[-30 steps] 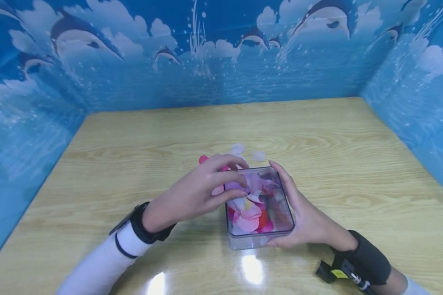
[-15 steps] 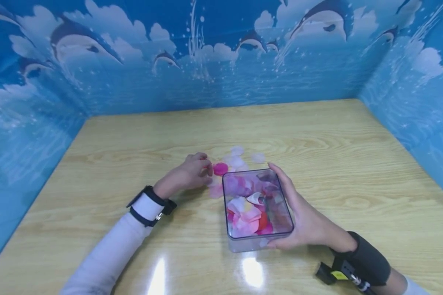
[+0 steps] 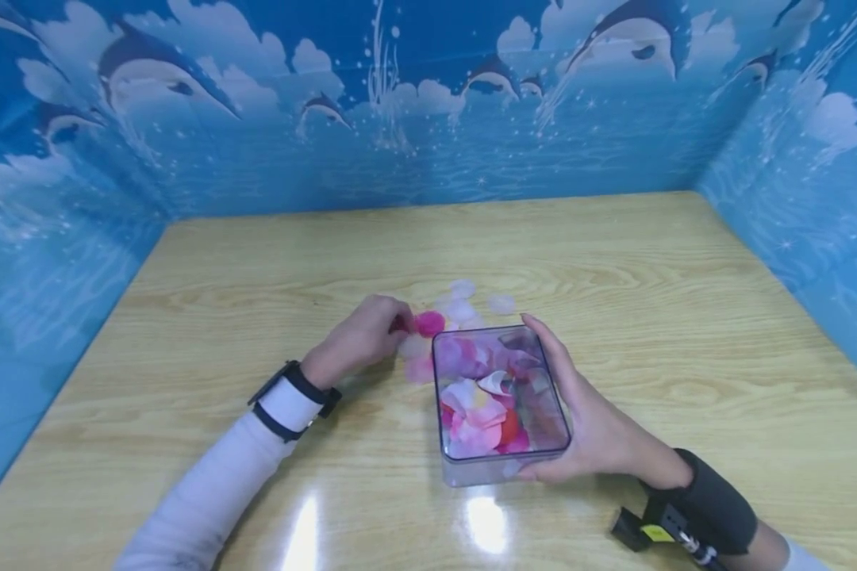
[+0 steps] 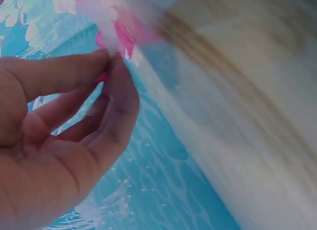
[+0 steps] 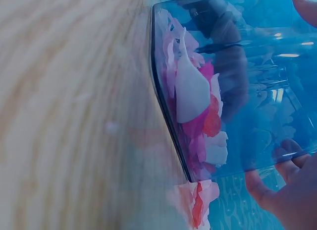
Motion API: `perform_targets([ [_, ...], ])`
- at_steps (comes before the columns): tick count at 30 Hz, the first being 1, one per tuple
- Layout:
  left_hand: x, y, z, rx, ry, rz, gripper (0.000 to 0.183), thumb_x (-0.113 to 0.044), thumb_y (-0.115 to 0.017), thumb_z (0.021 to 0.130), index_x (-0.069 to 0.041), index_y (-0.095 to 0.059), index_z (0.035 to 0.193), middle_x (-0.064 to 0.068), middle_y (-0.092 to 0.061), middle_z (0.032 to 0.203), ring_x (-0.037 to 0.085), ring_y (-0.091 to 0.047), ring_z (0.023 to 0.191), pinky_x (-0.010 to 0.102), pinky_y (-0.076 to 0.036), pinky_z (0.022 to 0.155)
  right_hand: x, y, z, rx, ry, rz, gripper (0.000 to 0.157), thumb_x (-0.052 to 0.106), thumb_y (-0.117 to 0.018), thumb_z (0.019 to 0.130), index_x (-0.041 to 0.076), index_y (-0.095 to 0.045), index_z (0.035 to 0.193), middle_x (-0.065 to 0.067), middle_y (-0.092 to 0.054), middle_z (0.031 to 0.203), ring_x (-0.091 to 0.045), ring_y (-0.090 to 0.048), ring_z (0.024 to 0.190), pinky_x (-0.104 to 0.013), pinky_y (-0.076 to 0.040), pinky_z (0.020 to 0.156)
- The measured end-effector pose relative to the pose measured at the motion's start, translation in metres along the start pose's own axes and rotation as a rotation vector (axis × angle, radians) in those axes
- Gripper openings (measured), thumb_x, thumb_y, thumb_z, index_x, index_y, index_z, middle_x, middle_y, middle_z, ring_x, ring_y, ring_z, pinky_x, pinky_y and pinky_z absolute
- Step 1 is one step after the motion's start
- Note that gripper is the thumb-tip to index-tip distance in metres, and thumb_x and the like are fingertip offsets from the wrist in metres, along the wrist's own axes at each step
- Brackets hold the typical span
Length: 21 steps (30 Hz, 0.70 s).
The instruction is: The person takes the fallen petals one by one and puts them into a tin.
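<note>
A clear plastic box point(image 3: 474, 474) with a dark rim stands on the table, holding white, pink, magenta and red petals point(image 3: 477, 424). My right hand point(image 3: 593, 428) grips it from the right, thumb at the near side and fingers at the far corner; in the right wrist view, fingertips point(image 5: 265, 190) press its clear wall. Left of the box, my left hand point(image 3: 363, 337) is down at the loose petals, beside a magenta petal point(image 3: 429, 323). In the left wrist view its thumb and index fingertip meet, pinching a petal; a bit of pink point(image 4: 102, 77) shows between the fingers.
Pale petals point(image 3: 461, 308) lie scattered behind the box, and a light pink one point(image 3: 420, 369) lies at its left side. The wood-grain table point(image 3: 314, 262) ends at blue dolphin-print sheets point(image 3: 414, 143) at the back and both sides.
My left hand has moved from over the box leftward to the loose petals on the table, and its fingertips have closed together there. The right hand and box have stayed put.
</note>
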<state>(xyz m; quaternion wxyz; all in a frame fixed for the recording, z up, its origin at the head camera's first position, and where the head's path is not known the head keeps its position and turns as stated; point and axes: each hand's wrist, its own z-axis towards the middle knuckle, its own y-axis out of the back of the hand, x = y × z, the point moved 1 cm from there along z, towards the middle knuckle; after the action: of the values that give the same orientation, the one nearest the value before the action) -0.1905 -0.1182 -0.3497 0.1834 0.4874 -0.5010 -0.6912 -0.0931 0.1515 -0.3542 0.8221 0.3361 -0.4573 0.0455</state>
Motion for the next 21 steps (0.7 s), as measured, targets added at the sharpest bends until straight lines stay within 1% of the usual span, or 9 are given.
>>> perform_targets([
  [3, -0.005, 0.005, -0.002, -0.071, -0.005, -0.029, 0.013, 0.002, -0.062, 0.081, -0.002, -0.068, 0.092, 0.01, -0.069, 0.083, 0.016, -0.06, 0.074, 0.033, -0.057, 0.066, 0.0, 0.0, 0.0, 0.0, 0.0, 0.006, 0.142, 0.03, -0.09, 0.045, 0.01, 0.005, 0.149, -0.012, -0.022, 0.147, -0.03, -0.029, 0.128, -0.068, -0.023, 0.102],
  [5, -0.011, 0.01, -0.004, -0.128, -0.016, -0.048, 0.012, 0.0, -0.062, 0.083, -0.003, -0.066, 0.094, 0.009, -0.069, 0.082, 0.014, -0.06, 0.072, 0.032, -0.056, 0.062, 0.0, -0.001, 0.0, 0.001, 0.003, 0.004, 0.142, 0.03, -0.09, 0.045, 0.009, 0.005, 0.149, -0.012, -0.023, 0.146, -0.031, -0.03, 0.128, -0.068, -0.024, 0.102],
  [7, -0.021, 0.017, -0.007, -0.2, -0.058, -0.075, 0.011, -0.004, -0.063, 0.084, -0.004, -0.067, 0.094, 0.007, -0.07, 0.08, 0.013, -0.06, 0.068, 0.03, -0.056, 0.058, 0.0, 0.0, 0.0, 0.003, 0.0, 0.006, 0.143, 0.03, -0.09, 0.045, 0.01, 0.005, 0.149, -0.011, -0.023, 0.146, -0.031, -0.03, 0.128, -0.068, -0.024, 0.101],
  [11, -0.044, 0.031, -0.018, -0.355, -0.235, -0.139, 0.009, -0.01, -0.065, 0.085, -0.004, -0.07, 0.088, 0.004, -0.07, 0.074, 0.007, -0.056, 0.058, 0.025, -0.052, 0.049, 0.001, 0.0, 0.0, 0.011, -0.009, 0.013, 0.143, 0.03, -0.09, 0.045, 0.011, 0.006, 0.149, -0.012, -0.023, 0.146, -0.033, -0.03, 0.127, -0.068, -0.025, 0.101],
  [13, -0.056, 0.035, -0.025, -0.401, -0.329, -0.169, 0.01, -0.013, -0.066, 0.084, -0.005, -0.072, 0.086, 0.002, -0.069, 0.071, 0.004, -0.053, 0.055, 0.024, -0.05, 0.046, 0.0, 0.001, 0.001, 0.013, -0.016, 0.014, 0.143, 0.03, -0.09, 0.045, 0.012, 0.006, 0.149, -0.012, -0.022, 0.146, -0.033, -0.03, 0.127, -0.069, -0.025, 0.1],
  [15, -0.066, 0.038, -0.031, -0.406, -0.415, -0.197, 0.01, -0.014, -0.067, 0.083, -0.005, -0.072, 0.084, 0.001, -0.069, 0.07, 0.002, -0.051, 0.055, 0.022, -0.049, 0.045, 0.0, 0.001, 0.0, 0.013, -0.018, 0.015, 0.143, 0.03, -0.09, 0.045, 0.013, 0.006, 0.149, -0.012, -0.023, 0.146, -0.034, -0.03, 0.127, -0.069, -0.025, 0.1],
  [17, -0.073, 0.038, -0.035, -0.378, -0.492, -0.219, 0.009, -0.014, -0.068, 0.082, -0.006, -0.072, 0.084, 0.001, -0.069, 0.071, 0.003, -0.052, 0.058, 0.023, -0.049, 0.048, -0.001, 0.0, 0.0, 0.013, -0.024, 0.017, 0.143, 0.03, -0.09, 0.045, 0.014, 0.006, 0.149, -0.011, -0.022, 0.146, -0.034, -0.03, 0.127, -0.068, -0.025, 0.1],
  [19, -0.078, 0.036, -0.036, -0.332, -0.555, -0.212, 0.009, -0.014, -0.07, 0.08, -0.006, -0.073, 0.084, 0.001, -0.069, 0.075, 0.005, -0.054, 0.066, 0.024, -0.052, 0.055, -0.001, 0.001, 0.0, 0.013, -0.025, 0.017, 0.142, 0.03, -0.09, 0.045, 0.014, 0.006, 0.149, -0.011, -0.022, 0.146, -0.034, -0.03, 0.127, -0.068, -0.026, 0.1],
  [21, -0.079, 0.034, -0.036, -0.296, -0.587, -0.198, 0.01, -0.014, -0.07, 0.08, -0.006, -0.073, 0.086, 0.003, -0.069, 0.083, 0.008, -0.057, 0.077, 0.026, -0.054, 0.065, -0.001, 0.001, 0.0, 0.013, -0.022, 0.015, 0.142, 0.03, -0.09, 0.045, 0.014, 0.006, 0.149, -0.011, -0.022, 0.146, -0.033, -0.031, 0.127, -0.068, -0.026, 0.1],
])
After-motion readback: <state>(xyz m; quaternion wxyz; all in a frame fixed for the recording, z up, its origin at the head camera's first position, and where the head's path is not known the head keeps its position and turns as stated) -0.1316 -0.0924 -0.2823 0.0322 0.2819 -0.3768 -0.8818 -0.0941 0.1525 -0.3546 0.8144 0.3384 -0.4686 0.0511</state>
